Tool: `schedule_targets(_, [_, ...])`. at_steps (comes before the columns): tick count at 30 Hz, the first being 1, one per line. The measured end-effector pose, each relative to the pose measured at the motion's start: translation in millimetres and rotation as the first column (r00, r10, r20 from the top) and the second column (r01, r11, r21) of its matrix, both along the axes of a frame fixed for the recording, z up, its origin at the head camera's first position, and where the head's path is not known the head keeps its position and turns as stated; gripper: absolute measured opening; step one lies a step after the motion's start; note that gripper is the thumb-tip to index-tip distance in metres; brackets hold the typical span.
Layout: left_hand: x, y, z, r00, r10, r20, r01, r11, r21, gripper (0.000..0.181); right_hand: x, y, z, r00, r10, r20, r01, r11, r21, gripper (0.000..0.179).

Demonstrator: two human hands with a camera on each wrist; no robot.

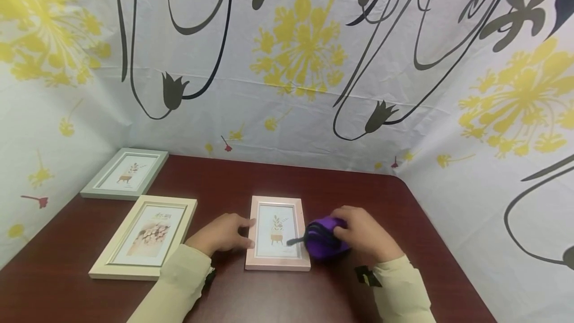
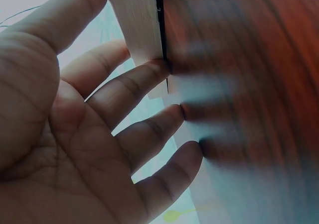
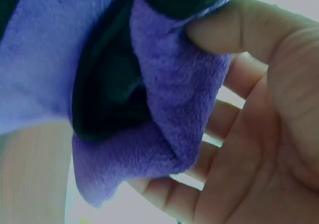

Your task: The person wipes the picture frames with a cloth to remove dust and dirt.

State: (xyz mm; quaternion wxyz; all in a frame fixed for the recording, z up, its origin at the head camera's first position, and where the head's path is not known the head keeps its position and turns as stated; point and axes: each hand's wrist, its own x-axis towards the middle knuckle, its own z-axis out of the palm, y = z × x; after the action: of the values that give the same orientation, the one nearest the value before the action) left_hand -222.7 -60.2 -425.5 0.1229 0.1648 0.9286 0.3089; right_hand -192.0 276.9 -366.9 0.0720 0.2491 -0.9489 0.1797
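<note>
A pink photo frame (image 1: 278, 263) lies flat, a potted-plant picture under its pane. My left hand (image 1: 227, 233) touches its left edge, thumb and index finger spread along the side. In the left wrist view the fingers (image 2: 142, 127) reach out fairly straight, with tips at the frame's pale side (image 2: 137, 22) and the table top. My right hand (image 1: 365, 231) pinches a bunched purple cloth (image 1: 325, 243) with dark trim at the frame's right edge. A thin grey strip from the cloth extends over the pane. The right wrist view shows the thumb (image 3: 224, 30) pressing the plush fabric (image 3: 174, 84) against the fingers.
A cream photo frame (image 1: 100, 268) lies to the left, partly overlapped by the left sleeve. Farther back at the left edge lies a pale green frame (image 1: 100, 192). The dark red table (image 1: 251, 295) is bounded by hanging patterned fabric (image 1: 251, 128) behind and at both sides.
</note>
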Motion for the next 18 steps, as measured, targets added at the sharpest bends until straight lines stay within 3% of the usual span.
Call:
schedule_targets(4, [0.9, 0.5, 0.5, 1.0, 0.001, -0.002, -0.001, 1.0, 0.0, 0.059, -4.7, 27.4, -5.8, 0.991, -0.13, 0.024, 0.129, 0.991, 0.026, 0.012])
schedule_targets(8, [1.9, 1.2, 0.6, 1.0, 0.001, -0.002, -0.001, 1.0, 0.0, 0.059, -4.7, 48.2, -17.2, 0.962, -0.26, 0.087, 0.249, 0.962, 0.115, 0.007])
schedule_targets(11, [2.1, 1.4, 0.9, 1.0, 0.0, 0.002, 0.0, 1.0, 0.001, 0.059, -2.8, 56.2, -26.5, 0.946, -0.276, 0.169, 0.246, 0.953, 0.179, 0.01])
schedule_targets(14, [1.2, 1.1, 1.4, 1.0, 0.004, 0.005, -0.004, 1.0, 0.001, 0.059, -2.3, 57.2, -32.6, 0.944, -0.243, 0.225, 0.199, 0.959, 0.2, 0.012])
schedule_targets(18, [0.1, 0.5, 1.1, 1.0, 0.01, 0.011, -0.01, 1.0, 0.001, 0.059, -3.0, 54.8, -34.8, 0.94, -0.256, 0.224, 0.21, 0.955, 0.21, 0.021])
